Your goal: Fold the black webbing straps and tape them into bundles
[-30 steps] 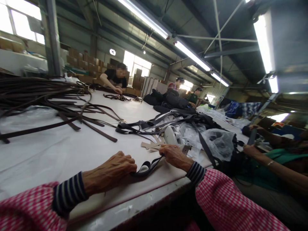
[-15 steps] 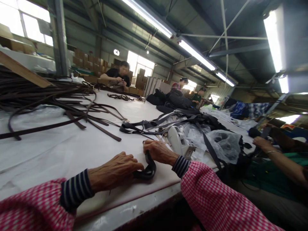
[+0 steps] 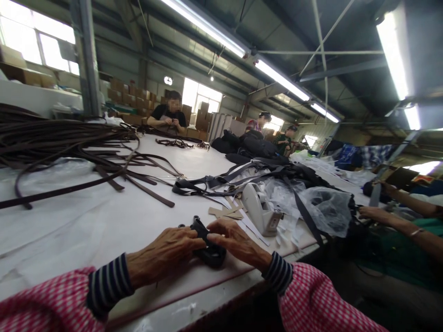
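A black strap (image 3: 207, 246), folded into a short bundle, lies on the white table (image 3: 86, 226) near its front edge. My left hand (image 3: 162, 253) presses on the bundle's left end with curled fingers. My right hand (image 3: 235, 242) grips its right side, fingers closed over the folds. Both wrists wear striped cuffs under red checked sleeves.
A white tape dispenser (image 3: 259, 210) and cardboard slips (image 3: 224, 212) sit just beyond my hands. Black straps and clear plastic bags (image 3: 325, 205) pile to the right, brown straps (image 3: 69, 147) to the left. A co-worker's hands (image 3: 377, 212) are at the right; other people sit at the far end.
My right hand came back from the right, bringing the long strap toward my left hand. The strap is now folded into a compact bundle between both hands.
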Demonstrator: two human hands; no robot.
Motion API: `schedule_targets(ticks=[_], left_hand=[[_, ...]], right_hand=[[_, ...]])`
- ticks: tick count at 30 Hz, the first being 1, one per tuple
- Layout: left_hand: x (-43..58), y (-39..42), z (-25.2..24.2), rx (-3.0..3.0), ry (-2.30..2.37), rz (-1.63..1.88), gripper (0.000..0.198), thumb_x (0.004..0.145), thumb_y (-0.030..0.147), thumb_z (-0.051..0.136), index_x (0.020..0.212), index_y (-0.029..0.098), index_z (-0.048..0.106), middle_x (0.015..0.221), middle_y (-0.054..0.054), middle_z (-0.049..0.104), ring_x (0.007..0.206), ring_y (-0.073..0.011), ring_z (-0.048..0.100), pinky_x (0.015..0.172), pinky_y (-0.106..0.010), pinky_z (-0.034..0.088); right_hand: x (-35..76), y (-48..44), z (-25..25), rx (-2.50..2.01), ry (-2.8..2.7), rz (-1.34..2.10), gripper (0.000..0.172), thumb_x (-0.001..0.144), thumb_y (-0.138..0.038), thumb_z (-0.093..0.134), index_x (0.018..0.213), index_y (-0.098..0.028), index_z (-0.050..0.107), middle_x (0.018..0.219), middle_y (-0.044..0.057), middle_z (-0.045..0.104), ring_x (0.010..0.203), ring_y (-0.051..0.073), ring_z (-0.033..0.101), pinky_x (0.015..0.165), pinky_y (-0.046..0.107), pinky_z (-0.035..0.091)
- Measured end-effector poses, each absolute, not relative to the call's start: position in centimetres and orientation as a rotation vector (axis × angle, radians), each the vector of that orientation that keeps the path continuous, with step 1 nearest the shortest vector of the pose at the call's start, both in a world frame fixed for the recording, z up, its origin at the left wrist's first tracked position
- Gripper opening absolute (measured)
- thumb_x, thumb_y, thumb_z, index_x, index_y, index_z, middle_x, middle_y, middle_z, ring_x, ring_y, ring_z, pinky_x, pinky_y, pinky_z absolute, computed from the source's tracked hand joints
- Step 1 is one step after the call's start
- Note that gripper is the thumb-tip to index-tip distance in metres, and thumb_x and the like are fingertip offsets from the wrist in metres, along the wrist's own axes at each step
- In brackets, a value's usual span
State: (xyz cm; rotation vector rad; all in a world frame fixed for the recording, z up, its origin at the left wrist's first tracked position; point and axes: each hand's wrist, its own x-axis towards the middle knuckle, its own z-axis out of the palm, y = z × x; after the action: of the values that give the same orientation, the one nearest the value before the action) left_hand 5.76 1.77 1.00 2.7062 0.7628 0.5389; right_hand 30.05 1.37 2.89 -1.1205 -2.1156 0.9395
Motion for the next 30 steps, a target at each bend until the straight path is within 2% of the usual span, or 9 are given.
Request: schedule_targets(ticks=[3,6,9,13,19,22,24,27,30], left_hand=[[6.3,1.6,0.0,2.702,0.824,0.588,0.027,0.1,0.018,0.044,0.118,0.029,0.061,0.101,-0.003,0.069,0.089,-0.0202,0.064,0.082,-0.03,0.047],[6.6,1.7,-1.1,2.695,0.937,0.622,0.026,0.099,0.017,0.046,0.122,0.027,0.055,0.105,-0.004,0.069,0.091,-0.0218,0.064,0.085,-0.035,0.045],[6.1,2.1,-0.2,2.691,0.987,0.585,0.021,0.095,0.025,0.057,0.116,0.026,0.052,0.102,-0.003,0.066,0.089,-0.0238,0.062,0.082,-0.037,0.042],[4.4,3.1,3.5,2.6,0.943,0.646,0.03,0.095,0.046,0.061,0.113,0.023,0.052,0.102,-0.002,0.062,0.091,-0.0222,0.058,0.082,-0.034,0.042],[3.5,4.1,4.9,2.483,0.815,0.624,0.029,0.103,0.038,0.046,0.127,0.026,0.056,0.123,-0.004,0.06,0.115,-0.0224,0.055,0.104,-0.035,0.038],[4.2,3.7,4.2,2.482,0.77,0.457,0.032,0.104,0.039,0.045,0.131,0.027,0.056,0.123,-0.005,0.062,0.112,-0.0232,0.057,0.099,-0.035,0.041],[4.5,3.3,4.2,2.581,0.762,0.392,0.035,0.099,0.045,0.055,0.128,0.025,0.058,0.12,-0.006,0.061,0.11,-0.0254,0.054,0.094,-0.035,0.042],[4.6,2.7,4.7,2.808,0.856,0.366,0.04,0.088,0.051,0.07,0.115,0.022,0.062,0.113,-0.008,0.059,0.106,-0.0288,0.05,0.086,-0.037,0.04],[4.4,2.5,4.9,2.889,0.88,0.35,0.036,0.086,0.053,0.072,0.099,0.02,0.063,0.104,-0.007,0.06,0.101,-0.0276,0.051,0.082,-0.037,0.037]], right_hand=[[29.2,0.1,2.5,-1.145,-2.098,0.976,0.047,0.085,-0.043,0.074,0.126,-0.024,0.061,0.11,0.004,0.07,0.101,0.022,0.064,0.085,0.033,0.049],[28.6,-0.7,1.5,-1.196,-2.202,0.791,0.065,0.076,-0.031,0.082,0.134,-0.027,0.054,0.116,0.004,0.068,0.105,0.024,0.063,0.093,0.036,0.047],[28.5,-1.0,0.1,-1.179,-2.268,0.508,0.055,0.082,-0.011,0.066,0.133,-0.026,0.053,0.117,0.005,0.067,0.107,0.023,0.062,0.094,0.037,0.046],[28.7,-0.6,-1.3,-1.123,-2.239,0.43,0.061,0.082,-0.001,0.054,0.137,-0.027,0.048,0.111,0.003,0.069,0.102,0.021,0.063,0.092,0.034,0.047],[28.9,-0.5,-1.3,-1.102,-2.24,0.449,0.048,0.08,0.001,0.054,0.12,-0.025,0.055,0.108,0.002,0.068,0.099,0.02,0.063,0.088,0.032,0.046],[29.0,-0.5,-1.2,-1.081,-2.268,0.438,0.038,0.083,0.0,0.054,0.112,-0.024,0.059,0.105,0.003,0.067,0.097,0.02,0.062,0.087,0.031,0.046],[29.1,-0.4,-1.2,-1.083,-2.288,0.417,0.035,0.084,0.0,0.055,0.11,-0.023,0.061,0.103,0.003,0.066,0.096,0.02,0.061,0.086,0.031,0.046],[29.1,-0.5,-1.1,-1.139,-2.303,0.391,0.038,0.082,0.001,0.056,0.112,-0.023,0.061,0.103,0.003,0.065,0.096,0.02,0.06,0.086,0.031,0.045],[28.8,-0.6,-0.6,-1.195,-2.332,0.392,0.038,0.083,0.001,0.056,0.111,-0.022,0.063,0.101,0.004,0.065,0.095,0.021,0.059,0.087,0.032,0.044]])
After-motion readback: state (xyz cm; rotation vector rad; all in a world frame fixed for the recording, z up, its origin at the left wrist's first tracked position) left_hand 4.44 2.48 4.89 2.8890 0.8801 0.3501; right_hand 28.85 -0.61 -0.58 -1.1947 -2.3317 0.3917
